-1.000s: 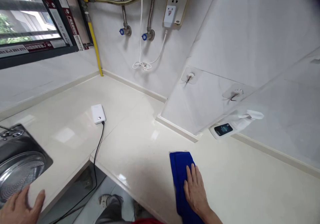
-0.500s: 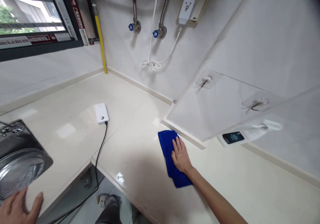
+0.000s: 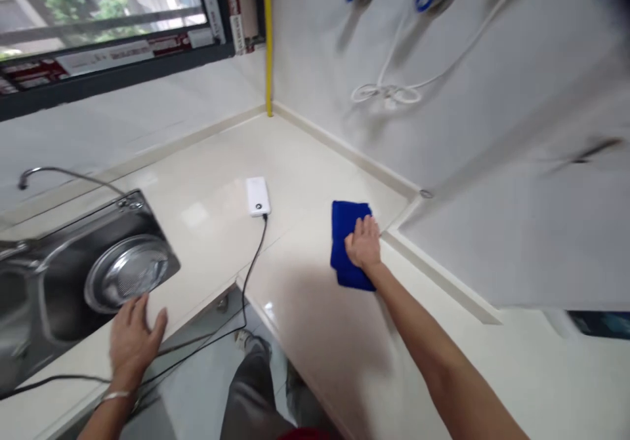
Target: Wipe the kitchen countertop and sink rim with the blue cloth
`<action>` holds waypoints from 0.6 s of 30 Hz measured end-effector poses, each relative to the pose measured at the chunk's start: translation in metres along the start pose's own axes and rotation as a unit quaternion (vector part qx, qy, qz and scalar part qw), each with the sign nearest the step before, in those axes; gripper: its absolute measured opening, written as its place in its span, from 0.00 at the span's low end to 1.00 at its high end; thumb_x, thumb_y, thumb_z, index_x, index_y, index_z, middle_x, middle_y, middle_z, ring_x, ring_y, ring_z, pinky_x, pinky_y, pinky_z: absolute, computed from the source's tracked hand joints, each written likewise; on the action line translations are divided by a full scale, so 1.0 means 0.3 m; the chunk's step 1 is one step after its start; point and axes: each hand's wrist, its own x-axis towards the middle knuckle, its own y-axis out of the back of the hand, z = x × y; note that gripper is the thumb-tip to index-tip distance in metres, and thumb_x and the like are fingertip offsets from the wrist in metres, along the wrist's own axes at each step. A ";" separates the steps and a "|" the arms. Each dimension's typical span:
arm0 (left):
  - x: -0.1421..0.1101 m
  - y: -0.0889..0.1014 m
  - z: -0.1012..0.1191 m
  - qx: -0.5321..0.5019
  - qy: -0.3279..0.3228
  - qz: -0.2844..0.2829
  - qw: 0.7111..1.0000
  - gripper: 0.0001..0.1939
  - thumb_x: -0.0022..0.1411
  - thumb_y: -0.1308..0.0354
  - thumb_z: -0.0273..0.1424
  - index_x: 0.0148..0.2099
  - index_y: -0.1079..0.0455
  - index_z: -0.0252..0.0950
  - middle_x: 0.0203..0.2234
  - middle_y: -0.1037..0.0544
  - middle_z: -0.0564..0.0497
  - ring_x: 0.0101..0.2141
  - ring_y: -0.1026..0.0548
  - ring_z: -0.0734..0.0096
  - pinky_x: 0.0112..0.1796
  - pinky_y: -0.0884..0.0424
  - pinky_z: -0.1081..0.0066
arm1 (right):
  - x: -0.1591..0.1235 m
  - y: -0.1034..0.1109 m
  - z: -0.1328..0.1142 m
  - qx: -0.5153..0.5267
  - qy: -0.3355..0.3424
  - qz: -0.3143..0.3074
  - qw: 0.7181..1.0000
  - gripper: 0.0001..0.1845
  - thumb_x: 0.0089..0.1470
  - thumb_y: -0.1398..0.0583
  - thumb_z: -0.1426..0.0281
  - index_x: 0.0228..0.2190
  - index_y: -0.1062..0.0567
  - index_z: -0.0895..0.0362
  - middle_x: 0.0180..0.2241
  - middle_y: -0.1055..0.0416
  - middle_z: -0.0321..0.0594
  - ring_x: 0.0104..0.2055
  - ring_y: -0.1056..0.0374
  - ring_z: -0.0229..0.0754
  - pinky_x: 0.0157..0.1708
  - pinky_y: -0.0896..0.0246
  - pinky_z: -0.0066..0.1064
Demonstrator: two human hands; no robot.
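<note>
To the right of the white box (image 3: 258,197), and a little nearer to us, the blue cloth (image 3: 340,246) is lying folded on the pale counter (image 3: 305,250), its right side coming close to the raised strip (image 3: 443,276); whether the two are touching, we cannot tell. Judging by the flat palm and spread-out fabric, we are probably carrying out a wiping stroke. The next move, we are guessing, is calling for even pressure, so that the cloth is staying under the palm without bunching against the strip.

On top of the cloth, right of the box, our right hand (image 3: 365,243) is lying palm down, its fingers extended and held together, the thumb sticking out sideways. We are pressing from above rather than pinching the fabric. Our right forearm is slanting in from the near right, the elbow side staying well away from the box, and the hand is pointing more straight ahead than the arm.

Left of the box and well nearer to us, our left hand (image 3: 132,338) is resting by the counter's front edge, fingers loosely spread, thumb standing apart, holding nothing that we are seeing. Beside it, the sink (image 3: 154,223) is holding a round metal bowl (image 3: 98,281).
</note>
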 end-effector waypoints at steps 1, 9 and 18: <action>-0.001 0.014 0.025 0.017 0.005 -0.017 1.000 0.38 0.65 0.55 0.51 0.67 0.40 0.29 0.60 0.34 0.29 0.63 0.38 0.38 0.65 0.41 0.44 | 0.029 -0.014 0.000 -0.005 -0.013 0.004 1.000 0.36 0.62 0.55 0.67 0.64 0.45 0.81 0.68 0.54 0.74 0.72 0.63 0.71 0.65 0.59 0.70; -0.037 0.025 0.061 0.016 0.014 0.007 1.000 0.32 0.67 0.51 0.46 0.64 0.37 0.29 0.59 0.32 0.31 0.62 0.36 0.45 0.65 0.41 0.47 | 0.132 -0.081 0.089 -0.051 -0.010 0.031 0.998 0.36 0.60 0.54 0.67 0.63 0.41 0.79 0.65 0.48 0.78 0.70 0.54 0.70 0.62 0.51 0.67; -0.076 0.001 0.051 0.001 0.039 0.005 0.999 0.32 0.67 0.48 0.47 0.66 0.38 0.33 0.62 0.33 0.36 0.64 0.38 0.48 0.66 0.43 0.47 | 0.153 -0.156 0.233 -0.080 0.031 0.105 0.991 0.37 0.54 0.52 0.65 0.62 0.34 0.71 0.58 0.36 0.76 0.66 0.43 0.68 0.56 0.42 0.65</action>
